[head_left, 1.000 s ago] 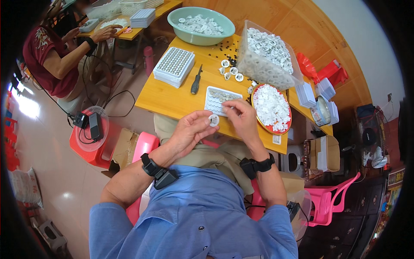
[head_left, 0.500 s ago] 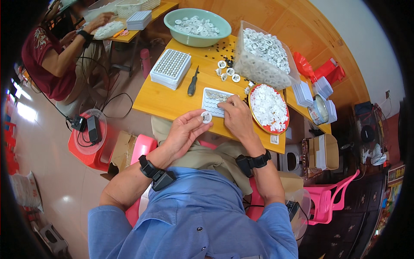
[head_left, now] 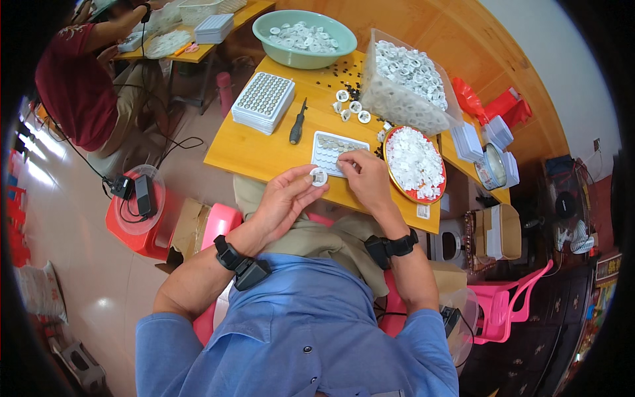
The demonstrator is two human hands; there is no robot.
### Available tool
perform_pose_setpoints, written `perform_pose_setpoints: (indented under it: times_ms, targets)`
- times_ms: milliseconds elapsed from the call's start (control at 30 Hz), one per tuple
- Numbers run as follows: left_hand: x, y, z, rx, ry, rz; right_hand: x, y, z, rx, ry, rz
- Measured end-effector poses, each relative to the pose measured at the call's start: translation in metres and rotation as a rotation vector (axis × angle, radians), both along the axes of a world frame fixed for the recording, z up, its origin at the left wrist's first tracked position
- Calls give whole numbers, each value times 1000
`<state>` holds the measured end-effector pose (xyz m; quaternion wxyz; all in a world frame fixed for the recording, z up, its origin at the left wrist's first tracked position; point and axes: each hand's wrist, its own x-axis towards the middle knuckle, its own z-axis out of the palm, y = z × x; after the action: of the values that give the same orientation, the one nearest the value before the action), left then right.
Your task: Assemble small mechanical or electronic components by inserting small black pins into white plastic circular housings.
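Between the thumb and fingers of my left hand (head_left: 283, 198) is a round white plastic piece (head_left: 319, 176), held just off the table's front edge. My right hand (head_left: 366, 181) bends over the near right part of a white tray (head_left: 323, 163). Its thumb and forefinger are pinched together; whatever is between them is hidden. Small silver discs like button cells (head_left: 335, 143) fill the tray's far rows, and the nearer rows show bare pockets. Beside my right hand stands a red-rimmed round dish (head_left: 444, 185) heaped with small white parts.
A screwdriver (head_left: 297, 126) and a stack of filled trays (head_left: 263, 102) lie to the left. Behind are a green basin (head_left: 304, 58) and a clear bin (head_left: 390, 99) of white parts. Loose white rings (head_left: 355, 106) and black bits lie between. A co-worker (head_left: 79, 99) sits far left.
My right hand has shifted slightly over the tray, its fingers still pinched. The white piece has turned a little in my left hand. At far left, the co-worker's arm has risen.
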<state>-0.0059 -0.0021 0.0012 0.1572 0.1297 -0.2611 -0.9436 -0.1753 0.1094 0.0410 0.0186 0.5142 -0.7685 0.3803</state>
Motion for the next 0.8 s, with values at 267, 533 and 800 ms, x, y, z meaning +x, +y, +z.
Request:
perform_pose_setpoints:
  times_ms: [267, 533, 800]
  targets:
    - [0, 0, -2, 12, 17, -9, 33, 7, 13, -158, 104, 177]
    - [0, 1, -2, -4, 10, 7, 35, 2, 9, -189, 422, 190]
    - [0, 2, -1, -13, 2, 20, 37, 0, 7, -186, 515, 190]
